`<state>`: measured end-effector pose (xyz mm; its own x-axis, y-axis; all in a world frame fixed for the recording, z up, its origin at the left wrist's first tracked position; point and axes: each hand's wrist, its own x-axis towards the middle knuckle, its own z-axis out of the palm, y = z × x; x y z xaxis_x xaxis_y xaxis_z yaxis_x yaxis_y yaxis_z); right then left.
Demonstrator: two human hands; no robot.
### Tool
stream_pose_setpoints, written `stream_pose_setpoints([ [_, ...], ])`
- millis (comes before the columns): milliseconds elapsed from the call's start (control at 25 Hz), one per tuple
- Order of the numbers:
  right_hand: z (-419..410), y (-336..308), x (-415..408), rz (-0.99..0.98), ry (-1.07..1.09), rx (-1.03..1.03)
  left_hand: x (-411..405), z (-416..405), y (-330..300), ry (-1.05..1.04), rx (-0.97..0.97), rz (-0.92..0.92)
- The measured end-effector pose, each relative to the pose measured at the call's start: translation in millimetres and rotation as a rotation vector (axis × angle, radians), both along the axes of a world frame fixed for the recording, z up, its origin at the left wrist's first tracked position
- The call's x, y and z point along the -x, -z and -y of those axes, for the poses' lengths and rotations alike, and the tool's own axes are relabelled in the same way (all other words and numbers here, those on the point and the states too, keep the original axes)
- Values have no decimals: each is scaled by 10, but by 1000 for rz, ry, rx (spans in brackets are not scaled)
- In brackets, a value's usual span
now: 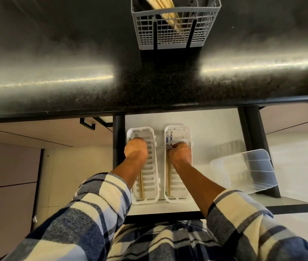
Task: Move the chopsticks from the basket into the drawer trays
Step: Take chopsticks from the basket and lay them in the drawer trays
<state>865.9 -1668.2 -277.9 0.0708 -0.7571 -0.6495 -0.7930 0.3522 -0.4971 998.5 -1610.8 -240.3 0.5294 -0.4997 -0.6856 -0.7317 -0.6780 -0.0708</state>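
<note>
Reaching down into the open drawer (215, 129), both hands work in two white slotted trays that lie side by side on its pale floor. The left hand (136, 149) sits over the far half of the left tray (152, 166), its grip curled down on a pair of chopsticks (140, 185) — slim, pale wood, running lengthwise along the tray's left side, with a grey tip just showing beyond the knuckles. The right hand (179, 152) is in the right tray (179, 199), its grip pinched together on a second pair (168, 182): the same light wooden shafts, but the far ends carry blue-and-white patterned tips that show past the fingers.

Remaining chopsticks (165, 6) stand bundled in the grey mesh basket (175, 29) on the dark speckled table (74, 63), leaning toward the basket's left — cream-yellow, straight, square-looking in section. The basket is well apart from the drawer, at the far side of the table.

A clear plastic container (247, 170) lies tipped on its side at the drawer's right edge. Plaid sleeves, blue and cream, are pushed up on both forearms.
</note>
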Motion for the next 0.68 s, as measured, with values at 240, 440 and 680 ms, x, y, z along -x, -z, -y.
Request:
stream_pose_setpoints([
  [240, -129, -55, 91, -10, -136, 95, 246, -339, -93, 544, 75, 161],
  [440, -244, 5, 232, 12, -219, 50, 265, -842, 146, 597, 71, 132],
  [680, -243, -28, 289, 63, -218, 42, 236, -933, 206, 518, 85, 85],
])
